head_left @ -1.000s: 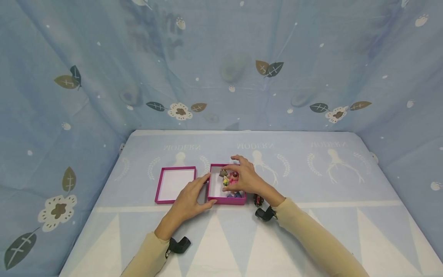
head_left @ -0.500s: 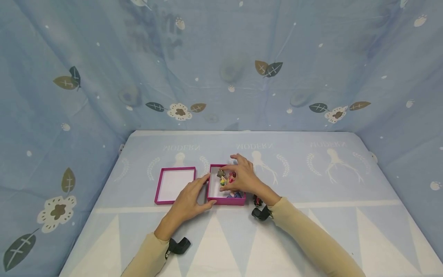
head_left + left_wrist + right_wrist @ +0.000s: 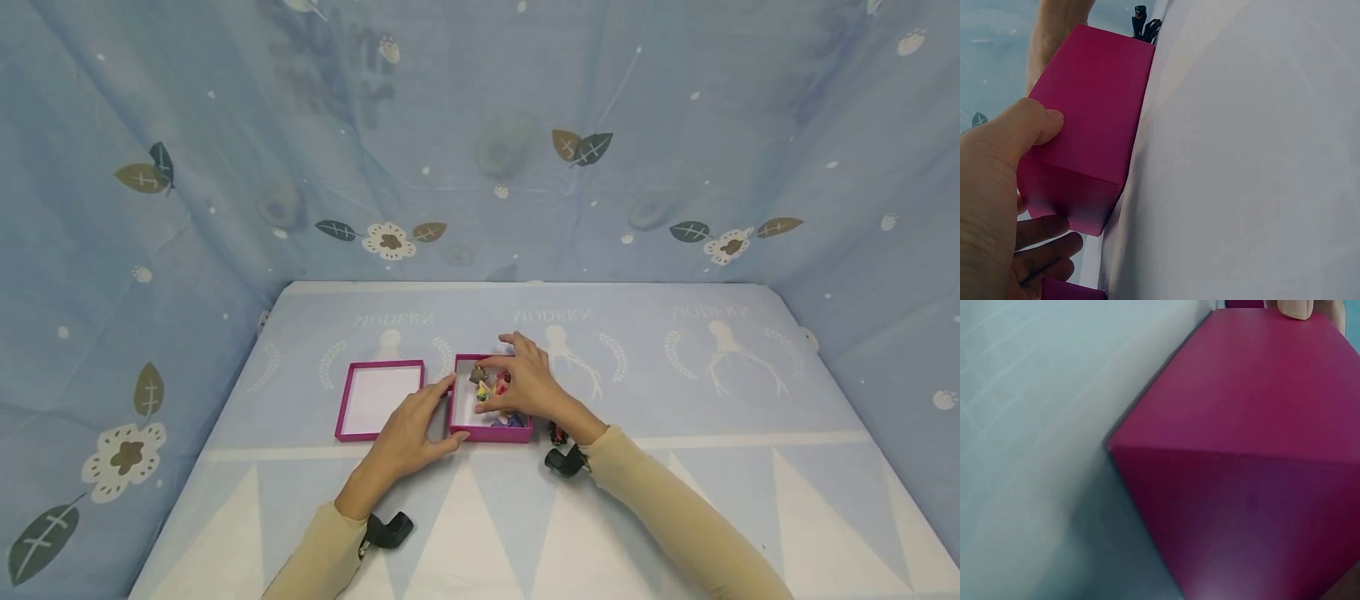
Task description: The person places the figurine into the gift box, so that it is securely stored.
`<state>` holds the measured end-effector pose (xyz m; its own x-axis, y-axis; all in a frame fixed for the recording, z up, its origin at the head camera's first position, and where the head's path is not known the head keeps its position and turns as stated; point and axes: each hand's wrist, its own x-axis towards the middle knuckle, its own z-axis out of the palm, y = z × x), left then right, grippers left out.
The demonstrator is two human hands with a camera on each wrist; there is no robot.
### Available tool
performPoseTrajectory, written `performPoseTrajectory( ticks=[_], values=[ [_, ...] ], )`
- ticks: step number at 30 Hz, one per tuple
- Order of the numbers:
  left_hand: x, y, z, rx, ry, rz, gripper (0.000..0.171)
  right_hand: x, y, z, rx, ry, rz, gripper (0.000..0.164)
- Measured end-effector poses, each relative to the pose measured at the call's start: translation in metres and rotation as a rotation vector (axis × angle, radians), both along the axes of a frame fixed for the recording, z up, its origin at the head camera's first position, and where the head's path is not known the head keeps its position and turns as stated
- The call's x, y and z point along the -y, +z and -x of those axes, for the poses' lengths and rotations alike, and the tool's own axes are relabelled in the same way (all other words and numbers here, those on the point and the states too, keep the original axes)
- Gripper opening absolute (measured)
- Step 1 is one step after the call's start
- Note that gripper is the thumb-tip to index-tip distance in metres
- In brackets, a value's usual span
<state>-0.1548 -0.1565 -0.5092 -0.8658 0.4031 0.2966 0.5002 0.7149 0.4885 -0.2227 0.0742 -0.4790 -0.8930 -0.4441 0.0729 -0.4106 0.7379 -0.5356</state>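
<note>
An uncovered magenta box (image 3: pixel 491 435) with a white inside stands on the table, holding several small toy figures. My left hand (image 3: pixel 407 437) grips its near left corner, thumb on the front wall (image 3: pixel 1088 106) and fingers at the left side. Over the box's right half, my right hand (image 3: pixel 528 387) has thumb and forefinger around a pink figurine (image 3: pixel 502 383), partly hidden by the hand. Left of that sit a grey figurine (image 3: pixel 478 375) and a yellow-green one (image 3: pixel 483 392). A blue-purple piece (image 3: pixel 509 422) lies by the front wall inside. The right wrist view shows the box's outer walls (image 3: pixel 1254 387).
A magenta-rimmed lid (image 3: pixel 381 363), white inside, lies left of the box. Beside the box's right wall, close to my right wrist, is a small black-and-red thing (image 3: pixel 557 432). A blue patterned curtain (image 3: pixel 480 167) surrounds the cloth-covered table (image 3: pixel 675 508).
My right hand has shifted slightly left with the pink figurine, and the grey and yellow-green figurines have moved left too. My left hand has stayed on the box.
</note>
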Motion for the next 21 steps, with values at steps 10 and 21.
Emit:
performPoseTrajectory(
  ticks=[10,21],
  values=[
    [-0.0004,0.0000,0.0006,-0.005,0.001,0.004,0.088,0.0017,-0.0006,-0.0009,-0.019,-0.022,-0.052,0.068],
    [-0.0004,-0.0010,0.0003,-0.009,0.006,0.004,0.088,0.0037,-0.0033,-0.0035,-0.086,-0.031,-0.069,0.068]
  ],
)
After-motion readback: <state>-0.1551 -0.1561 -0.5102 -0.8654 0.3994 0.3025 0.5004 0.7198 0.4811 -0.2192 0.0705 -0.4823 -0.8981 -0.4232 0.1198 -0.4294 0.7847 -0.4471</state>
